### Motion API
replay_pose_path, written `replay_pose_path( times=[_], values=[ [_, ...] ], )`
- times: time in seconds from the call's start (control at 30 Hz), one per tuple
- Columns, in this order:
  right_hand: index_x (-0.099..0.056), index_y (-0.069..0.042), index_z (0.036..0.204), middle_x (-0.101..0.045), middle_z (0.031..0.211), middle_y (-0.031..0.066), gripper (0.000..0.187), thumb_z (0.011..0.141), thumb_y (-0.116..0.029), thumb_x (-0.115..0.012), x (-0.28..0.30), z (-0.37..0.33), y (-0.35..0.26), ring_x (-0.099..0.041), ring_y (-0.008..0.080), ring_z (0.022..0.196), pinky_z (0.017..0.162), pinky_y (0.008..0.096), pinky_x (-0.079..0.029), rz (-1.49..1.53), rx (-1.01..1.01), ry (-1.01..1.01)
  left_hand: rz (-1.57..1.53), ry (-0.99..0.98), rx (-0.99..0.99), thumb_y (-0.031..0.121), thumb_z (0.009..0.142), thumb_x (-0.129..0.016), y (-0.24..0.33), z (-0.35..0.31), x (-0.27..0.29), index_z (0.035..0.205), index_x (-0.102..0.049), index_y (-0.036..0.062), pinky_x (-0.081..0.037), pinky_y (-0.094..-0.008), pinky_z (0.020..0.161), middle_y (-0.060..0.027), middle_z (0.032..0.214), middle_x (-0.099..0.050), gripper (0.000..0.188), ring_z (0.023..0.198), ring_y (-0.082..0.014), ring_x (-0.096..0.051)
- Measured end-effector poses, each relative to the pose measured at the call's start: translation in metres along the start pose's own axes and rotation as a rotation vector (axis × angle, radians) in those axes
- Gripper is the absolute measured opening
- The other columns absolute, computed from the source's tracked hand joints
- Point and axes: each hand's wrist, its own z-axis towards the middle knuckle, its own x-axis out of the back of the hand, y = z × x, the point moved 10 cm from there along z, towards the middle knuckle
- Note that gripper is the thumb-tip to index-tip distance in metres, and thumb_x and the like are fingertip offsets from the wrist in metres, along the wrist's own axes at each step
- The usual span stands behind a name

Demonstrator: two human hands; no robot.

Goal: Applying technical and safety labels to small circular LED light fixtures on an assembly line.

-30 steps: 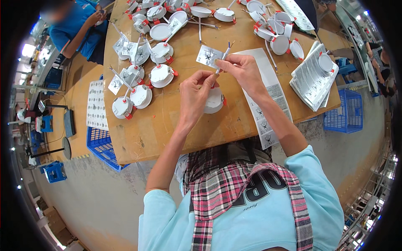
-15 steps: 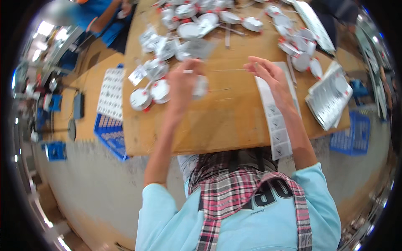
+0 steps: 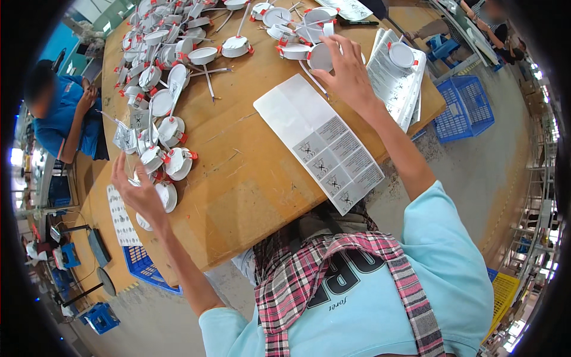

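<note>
My left hand (image 3: pixel 140 189) is over the table's left edge, fingers apart, beside a group of white round ceiling lamps (image 3: pixel 179 164) with red clips. My right hand (image 3: pixel 352 82) reaches out at the far right. Its thumb and fingers are spread around the near side of another white round lamp (image 3: pixel 320 58); whether they touch it I cannot tell. Between my arms lies a long sheet of silver labels (image 3: pixel 321 146), its upper part bare and its lower part still bearing printed labels.
A large heap of similar lamps (image 3: pixel 156 38) with cables covers the far left of the table (image 3: pixel 238 208). A stack of silvery sheets (image 3: pixel 389 80) lies at the right edge, with one lamp (image 3: pixel 402 55) on top. Blue baskets (image 3: pixel 463 110) stand beside the table. A person in blue (image 3: pixel 65 122) is at the left.
My hands have moved apart, the left toward the left edge and the right toward the lamps at the far right. The whole view has turned.
</note>
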Motion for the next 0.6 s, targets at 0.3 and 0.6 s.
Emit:
replay_pose_path(
  times=[0.3, 0.6],
  values=[
    [-0.045, -0.007, 0.125, -0.052, 0.112, 0.0144, 0.063, 0.07, -0.018, -0.074, -0.024, 0.01, 0.031, -0.053, 0.0312, 0.104, 0.091, 0.0408, -0.045, -0.075, -0.026, -0.155, -0.328, -0.234, -0.207, 0.004, 0.086, -0.058, 0.105, -0.058, -0.042, 0.111, -0.06, 0.0024, -0.037, -0.035, 0.097, -0.0117, 0.117, -0.055, 0.025, 0.113, -0.0243, -0.05],
    [-0.038, -0.003, 0.131, -0.048, 0.126, 0.0129, 0.061, 0.076, -0.011, -0.063, -0.003, -0.031, -0.029, -0.048, 0.0196, 0.117, 0.1, 0.0347, -0.038, 1.447, -0.374, -0.135, -1.324, -0.794, 0.39, 0.024, 0.093, -0.051, 0.155, -0.102, -0.119, 0.129, -0.044, -0.0017, -0.043, -0.0324, 0.092, -0.0107, 0.121, -0.054, 0.045, 0.109, -0.0176, -0.053]
  ],
)
